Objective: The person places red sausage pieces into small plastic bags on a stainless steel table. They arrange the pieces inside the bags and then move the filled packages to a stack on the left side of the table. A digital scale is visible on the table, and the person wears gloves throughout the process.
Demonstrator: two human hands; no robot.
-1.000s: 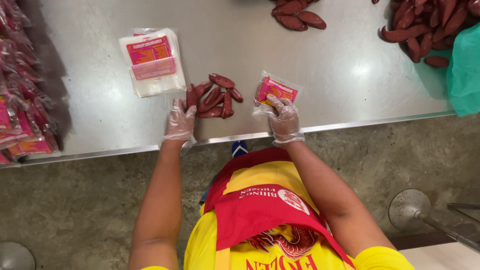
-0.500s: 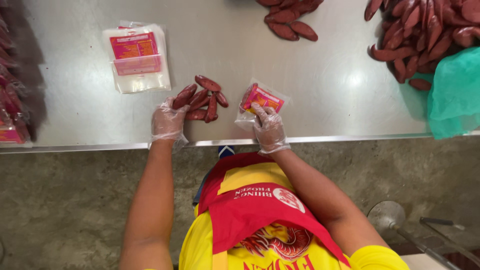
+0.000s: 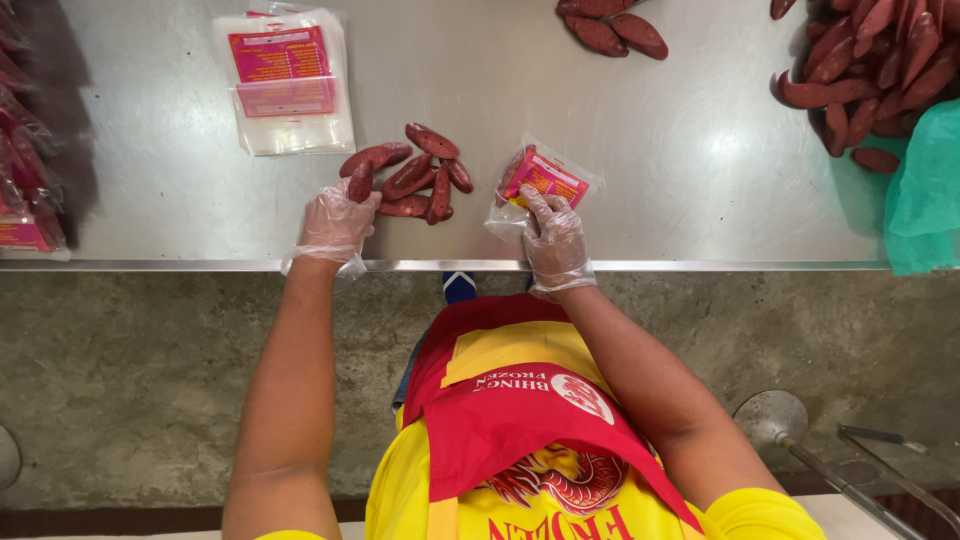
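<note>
Both my hands wear thin clear gloves and rest at the near edge of a steel table. My left hand pinches one dark red sausage at the left end of a small pile of sausages. My right hand grips a clear plastic pouch with a pink label, which lies on the table just right of the pile; something red shows inside it.
A stack of empty labelled pouches lies at the back left. Filled packets line the left edge. More sausages lie at the top middle and in a heap at the top right, beside a teal bag.
My left hand has slid from the table edge onto the pile's left end and closed on one sausage. My right hand stays on the pouch.
</note>
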